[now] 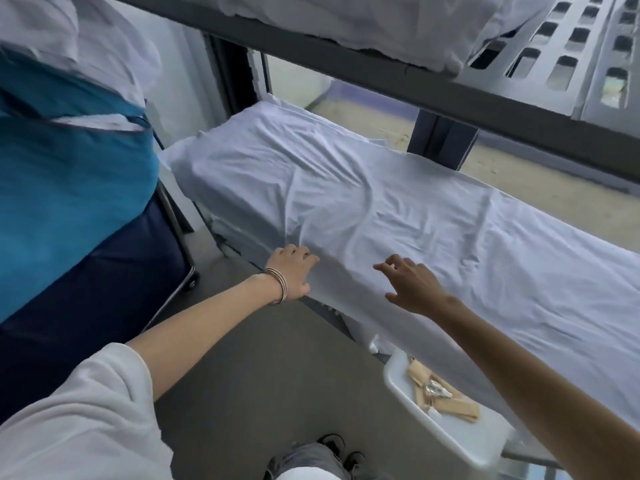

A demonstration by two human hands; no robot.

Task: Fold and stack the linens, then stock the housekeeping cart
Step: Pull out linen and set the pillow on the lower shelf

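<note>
Two hands worked the white sheet [381,202] spread across the frame's centre: our left hand [291,271] gripped its near edge, apparently anchoring it, while our right hand [412,285] hovered, fingers spread, ready to smooth it.

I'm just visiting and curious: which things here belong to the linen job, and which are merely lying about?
Job:
white sheet spread on the cart shelf
left hand gripping its near edge
right hand open over it
linens above

Lying about:
white tray
tan packets
blue bag
</note>
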